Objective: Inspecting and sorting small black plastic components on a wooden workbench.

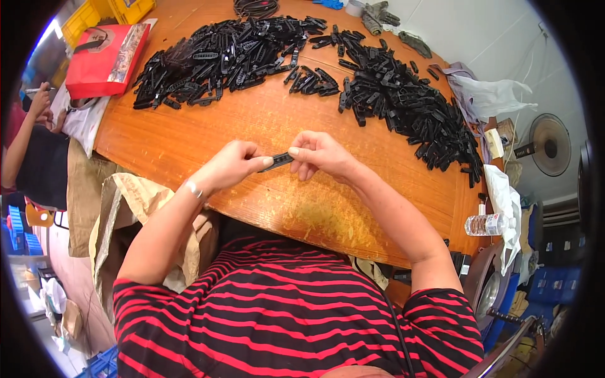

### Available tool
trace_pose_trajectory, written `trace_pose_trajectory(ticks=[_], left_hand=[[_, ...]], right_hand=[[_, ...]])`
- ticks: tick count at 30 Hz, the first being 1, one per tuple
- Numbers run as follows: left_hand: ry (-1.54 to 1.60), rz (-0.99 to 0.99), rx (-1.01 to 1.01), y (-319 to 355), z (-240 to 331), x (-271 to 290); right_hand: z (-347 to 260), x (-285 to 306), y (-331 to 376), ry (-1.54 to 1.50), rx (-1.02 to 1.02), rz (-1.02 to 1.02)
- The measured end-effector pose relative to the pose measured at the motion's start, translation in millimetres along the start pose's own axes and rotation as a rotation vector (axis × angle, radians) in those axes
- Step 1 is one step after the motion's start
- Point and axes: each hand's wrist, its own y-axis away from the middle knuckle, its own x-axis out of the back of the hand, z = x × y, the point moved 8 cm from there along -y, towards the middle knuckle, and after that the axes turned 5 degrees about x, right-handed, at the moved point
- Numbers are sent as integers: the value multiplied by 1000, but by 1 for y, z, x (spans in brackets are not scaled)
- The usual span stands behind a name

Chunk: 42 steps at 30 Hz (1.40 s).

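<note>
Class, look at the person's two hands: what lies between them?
In the head view, a slim black part spans the gap between the left hand and the right hand, each hand holding one end.

At the far left of the wooden table (pixel 189 132) lies a red bag (pixel 94 66) with a patterned side, with yellow crates (pixel 132 11) just beyond it. A dark coil (pixel 255 7) rests at the far edge, and further right sit a roll of tape (pixel 355 8) and a crumpled grey cloth (pixel 376 17). A thin white plastic bag (pixel 495 96) hangs over the right edge, and nearer, a clear bottle (pixel 485 225) lies on its side. A fan (pixel 549 145) stands beyond on the right. Near left, a brown paper sack (pixel 148 192) gapes open.
</note>
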Motion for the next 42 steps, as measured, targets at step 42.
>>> trace_pose_trajectory(ticks=[42], left_hand=[[-657,459,-286,-111,36,-8]], right_hand=[[1,-3,13,1080,648,391]])
